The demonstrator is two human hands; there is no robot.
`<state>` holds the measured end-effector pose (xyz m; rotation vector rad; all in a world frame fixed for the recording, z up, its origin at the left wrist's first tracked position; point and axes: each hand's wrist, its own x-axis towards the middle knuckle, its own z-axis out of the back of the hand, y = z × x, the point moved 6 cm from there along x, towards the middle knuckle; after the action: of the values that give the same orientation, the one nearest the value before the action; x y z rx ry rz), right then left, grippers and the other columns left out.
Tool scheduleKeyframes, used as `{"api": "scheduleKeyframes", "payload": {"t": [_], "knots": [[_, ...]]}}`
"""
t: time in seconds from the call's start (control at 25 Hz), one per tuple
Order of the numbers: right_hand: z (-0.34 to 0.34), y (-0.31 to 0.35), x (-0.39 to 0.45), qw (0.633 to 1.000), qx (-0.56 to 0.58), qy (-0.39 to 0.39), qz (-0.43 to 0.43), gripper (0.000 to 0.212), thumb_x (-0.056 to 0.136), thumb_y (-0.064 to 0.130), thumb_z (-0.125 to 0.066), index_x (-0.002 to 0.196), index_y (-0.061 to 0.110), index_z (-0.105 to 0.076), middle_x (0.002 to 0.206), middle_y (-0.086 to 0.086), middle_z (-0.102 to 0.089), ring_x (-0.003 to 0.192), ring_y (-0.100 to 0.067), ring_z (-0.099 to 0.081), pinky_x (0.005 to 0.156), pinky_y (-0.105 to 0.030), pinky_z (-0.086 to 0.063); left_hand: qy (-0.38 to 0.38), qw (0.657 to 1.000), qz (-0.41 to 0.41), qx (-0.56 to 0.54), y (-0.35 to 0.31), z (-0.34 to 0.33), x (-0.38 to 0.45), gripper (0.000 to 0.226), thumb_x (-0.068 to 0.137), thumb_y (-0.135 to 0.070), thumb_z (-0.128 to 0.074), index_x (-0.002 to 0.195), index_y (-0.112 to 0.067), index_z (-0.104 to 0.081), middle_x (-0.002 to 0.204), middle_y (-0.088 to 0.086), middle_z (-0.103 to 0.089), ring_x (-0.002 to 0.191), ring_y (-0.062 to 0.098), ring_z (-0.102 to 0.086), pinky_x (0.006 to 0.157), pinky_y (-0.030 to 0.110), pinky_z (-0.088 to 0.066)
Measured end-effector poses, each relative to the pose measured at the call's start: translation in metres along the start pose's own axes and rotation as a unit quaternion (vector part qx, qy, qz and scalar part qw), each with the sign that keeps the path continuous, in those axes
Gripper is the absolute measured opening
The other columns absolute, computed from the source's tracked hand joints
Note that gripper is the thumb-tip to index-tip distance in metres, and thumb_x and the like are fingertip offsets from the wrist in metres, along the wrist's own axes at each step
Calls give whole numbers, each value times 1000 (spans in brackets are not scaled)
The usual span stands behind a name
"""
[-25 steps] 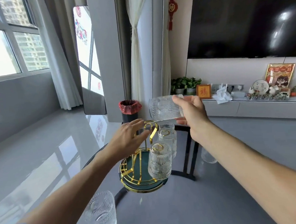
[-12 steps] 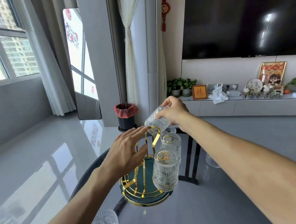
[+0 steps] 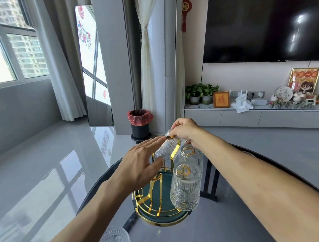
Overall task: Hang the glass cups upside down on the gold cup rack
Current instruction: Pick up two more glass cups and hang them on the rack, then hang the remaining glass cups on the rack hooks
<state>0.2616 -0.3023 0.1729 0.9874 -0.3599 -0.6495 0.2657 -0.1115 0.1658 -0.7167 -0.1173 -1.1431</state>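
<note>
Glass cup (image 3: 167, 148) lower; mouth down-left

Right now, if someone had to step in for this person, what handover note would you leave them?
Right hand: gripping a glass cup by its base, tilted mouth-down at the far side of the gold cup rack; not seated yet as far as I can tell.
Left hand: open, fingers spread, at the rack's left side near its top handle, holding nothing.
Done: two cups hang upside down on the right side, near one and far one.
Left: seat the held cup, then hang the upright cup at the table's near edge. Another glass may sit by the right forearm; unclear.
</note>
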Motion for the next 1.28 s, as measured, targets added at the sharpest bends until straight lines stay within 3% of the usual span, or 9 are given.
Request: {"api": "scheduleKeyframes", "payload": {"t": [0.28, 0.4, 0.48, 0.56, 0.8, 0.96, 1.04, 1.12, 1.28], "knots": [[-18, 1, 11, 994, -73, 81, -8, 19, 74, 16, -69, 93, 14, -68, 103, -8, -63, 85, -20, -55, 55, -29, -45, -7, 1000, -3, -10, 4, -3, 0, 58, 90, -37, -45, 148, -32, -37, 151, -13, -39, 135, 10, -41, 110, 47, -36], [-12, -5, 8, 994, -71, 82, 4, 25, 82, 29, -64, 101, 17, -73, 109, -5, -66, 87, -21, -60, 73, -35, -55, -6, 1000, 1, -6, 4, -4, 0, 60, 90, -38, -45, 149, -31, -36, 153, -11, -38, 137, 11, -39, 111, 48, -35], [-5, -11, 3, 993, -90, 81, 16, 33, 87, 43, -57, 107, 23, -72, 115, -3, -65, 97, -23, -60, 89, -40, -50, -6, 1000, 8, 3, 3, -4, 0, 61, 90, -39, -43, 149, -29, -36, 153, -9, -38, 138, 13, -38, 111, 50, -35], [4, -20, -3, 991, -103, 83, 26, 43, 90, 52, -47, 111, 22, -70, 119, -4, -64, 103, -22, -57, 89, -36, -44, -5, 1000, 17, 16, 1, -3, 0, 62, 90, -42, -41, 150, -28, -35, 154, -7, -37, 139, 15, -36, 111, 52, -33], [69, -68, -40, 994, -84, -34, 55, 53, 94, 44, -41, 108, -1, -64, 120, -21, -64, 113, -34, -56, 98, -44, -42, 20, 988, 48, 147, -11, -5, 2, 66, 90, -40, -46, 151, -22, -30, 156, -2, -35, 143, 20, -30, 115, 61, -16], [128, -136, -76, 994, -66, -86, -14, 40, 90, 39, -50, 105, 5, -67, 115, -20, -66, 104, -34, -60, 91, -47, -48, -28, 955, 80, 283, -52, -12, 12, 54, 88, -36, -53, 138, -16, -47, 147, 3, -48, 141, 30, -32, 114, 62, -2], [153, -168, -93, 991, -12, -122, -53, 28, 87, 34, -57, 110, 19, -64, 118, -7, -65, 98, -25, -59, 84, -43, -52, -73, 965, -3, 251, -88, -42, 3, 56, 89, -37, -49, 141, -18, -44, 153, 5, -39, 144, 30, -26, 117, 55, -2], [165, -201, -109, 986, 22, -130, -103, 42, 84, 33, -63, 123, 20, -55, 125, -5, -58, 100, -25, -57, 83, -45, -53, -42, 983, -67, 167, -120, -98, -23, 64, 91, -39, -44, 150, -21, -30, 158, 5, -29, 147, 27, -20, 119, 44, -2], [157, -251, -136, 985, 24, -105, -132, 67, 78, 42, -69, 137, 31, -38, 136, -3, -50, 112, -22, -52, 94, -46, -47, 72, 985, 5, 160, -124, -206, -62, 69, 94, -45, -41, 154, -22, -17, 161, 3, -23, 149, 26, -8, 119, 38, 0]]}}
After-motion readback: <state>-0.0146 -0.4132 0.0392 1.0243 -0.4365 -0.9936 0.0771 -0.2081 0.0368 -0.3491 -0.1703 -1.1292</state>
